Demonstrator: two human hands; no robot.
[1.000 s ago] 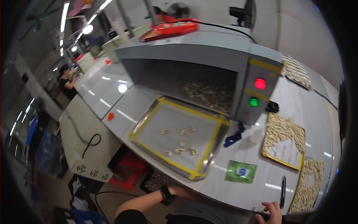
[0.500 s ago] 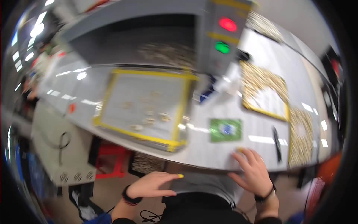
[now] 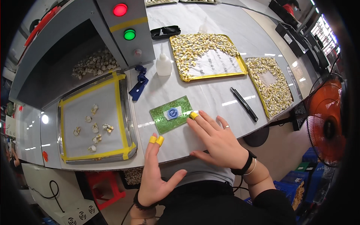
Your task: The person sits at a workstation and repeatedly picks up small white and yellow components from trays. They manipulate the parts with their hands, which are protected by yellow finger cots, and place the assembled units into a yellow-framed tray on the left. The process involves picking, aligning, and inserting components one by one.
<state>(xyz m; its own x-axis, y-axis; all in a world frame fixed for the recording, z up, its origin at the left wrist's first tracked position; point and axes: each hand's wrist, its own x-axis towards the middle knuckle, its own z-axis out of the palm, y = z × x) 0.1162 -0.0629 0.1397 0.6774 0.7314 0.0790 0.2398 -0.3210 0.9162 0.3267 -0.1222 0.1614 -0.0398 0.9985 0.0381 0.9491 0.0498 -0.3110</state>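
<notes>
My right hand (image 3: 216,141) lies over the front of the table with its fingers stretched out and nothing in them. Its yellow-capped fingertip is at the right corner of a green rectangular plate (image 3: 159,120). On that plate is a white patch bearing a blue ring (image 3: 173,113). My left hand (image 3: 157,179) is raised at the table's front edge, left of the right hand, thumb spread away from the fingers, holding nothing. Two of its fingertips wear yellow caps, just below the plate's near corner.
A yellow-taped tray (image 3: 123,108) with several small whitish pieces lies before a grey machine (image 3: 129,13) with lit buttons. A squeeze bottle (image 3: 164,66), dark blue cloth (image 3: 139,83), black pen (image 3: 244,104) and trays (image 3: 209,77) of yellow-white pieces surround the plate. An orange fan (image 3: 326,116) stands right.
My view has swung to the right, so the machine and taped tray appear farther left. Both hands have come forward, and my right fingers have reached the green plate's corner.
</notes>
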